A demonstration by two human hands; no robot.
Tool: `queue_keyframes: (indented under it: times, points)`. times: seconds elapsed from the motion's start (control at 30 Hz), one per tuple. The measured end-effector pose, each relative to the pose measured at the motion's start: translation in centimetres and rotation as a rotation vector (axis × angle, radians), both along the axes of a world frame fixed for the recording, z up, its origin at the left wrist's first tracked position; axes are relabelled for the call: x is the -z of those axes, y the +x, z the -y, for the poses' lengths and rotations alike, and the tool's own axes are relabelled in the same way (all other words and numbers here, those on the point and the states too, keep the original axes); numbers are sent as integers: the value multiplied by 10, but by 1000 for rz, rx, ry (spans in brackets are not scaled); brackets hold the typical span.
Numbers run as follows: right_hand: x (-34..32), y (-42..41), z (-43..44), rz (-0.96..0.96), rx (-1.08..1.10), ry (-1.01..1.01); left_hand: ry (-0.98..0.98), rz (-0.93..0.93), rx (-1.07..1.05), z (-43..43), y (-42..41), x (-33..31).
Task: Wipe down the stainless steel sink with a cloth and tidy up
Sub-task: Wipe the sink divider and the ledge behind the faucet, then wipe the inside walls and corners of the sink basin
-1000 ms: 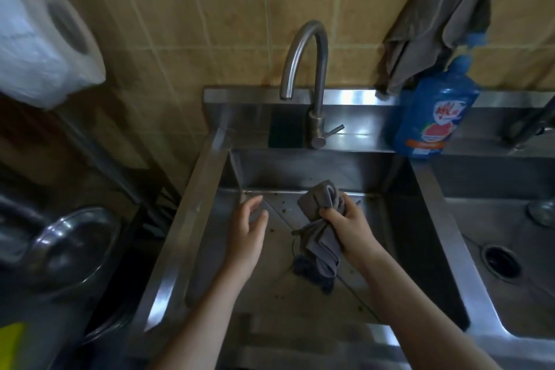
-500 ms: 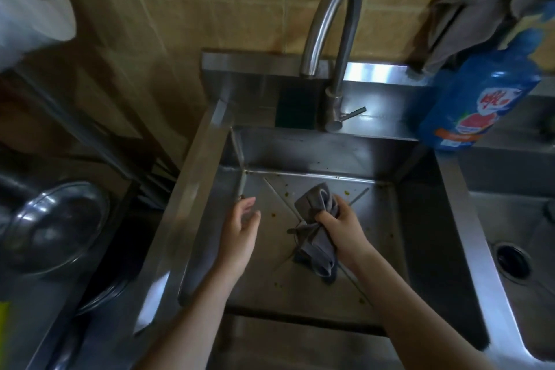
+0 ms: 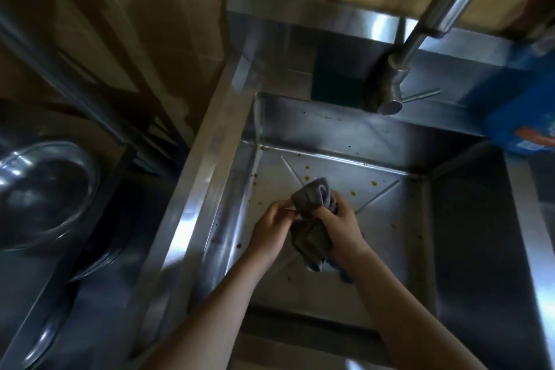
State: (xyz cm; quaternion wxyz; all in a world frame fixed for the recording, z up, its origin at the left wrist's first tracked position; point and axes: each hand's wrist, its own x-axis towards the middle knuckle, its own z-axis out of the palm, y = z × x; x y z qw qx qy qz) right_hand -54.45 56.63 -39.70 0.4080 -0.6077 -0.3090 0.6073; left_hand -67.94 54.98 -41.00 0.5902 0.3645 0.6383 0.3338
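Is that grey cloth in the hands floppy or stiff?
Probably floppy: the grey cloth bunches into folds where the right hand grips it, and its loose end droops below. Likely light too, since the left hand just pinches its edge.

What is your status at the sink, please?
Right hand grips bunched grey cloth, left hand pinches its edge. Cloth over stainless steel sink floor. Yellow-brown specks there.

Cloth (image 3: 312, 194) middle behind right fingers (image 3: 326, 215)
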Motion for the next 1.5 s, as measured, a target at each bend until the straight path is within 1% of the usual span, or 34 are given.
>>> queue_keyframes:
  times: [0.17,0.27,0.33,0.47,0.5,0.6,0.63,0.7,0.77,0.83,0.9,0.93,1.0,1.03,1.13,1.23,1.37,1.5]
  points:
    - [22,-5,-12,5,58,-23,-105,-28,143,-6,-6,14]
    - [32,-4,-21,62,58,-23,-175,-58,157,-10,-7,20]
    - [38,-5,-28,140,22,-17,-217,-39,129,-13,-7,27]
    - [58,-11,-43,351,-110,57,-317,84,27,-19,0,46]
    - [66,-13,-46,429,-156,73,-348,121,-22,-19,3,52]
    - [91,-17,-54,743,-324,140,-454,222,-162,-15,5,71]
    - [99,-19,-55,810,-381,176,-488,238,-179,-12,4,78]
    - [117,-22,-54,926,-541,189,-536,209,-154,-8,1,88]
    - [134,-24,-51,1050,-746,126,-569,185,-148,-4,-3,94]
    - [143,-21,-47,1094,-853,86,-604,147,-187,-3,-5,93]
    - [146,-15,-45,1105,-855,118,-516,16,-193,-4,-10,90]
    - [146,-13,-45,1116,-835,153,-450,-114,-127,-4,-13,89]
    - [145,-10,-45,1168,-821,237,-329,-445,39,-3,-18,87]
    - [145,-10,-47,1212,-840,284,-278,-543,39,-3,-19,87]
    - [148,-19,-52,1295,-920,399,-160,-579,22,-7,-20,93]
    - [157,-31,-51,1287,-983,462,-98,-596,26,-12,-20,102]
    - [169,-37,-37,1293,-966,479,16,-673,42,-10,-19,113]
    - [174,-39,-26,1240,-869,479,59,-758,107,-6,-16,120]
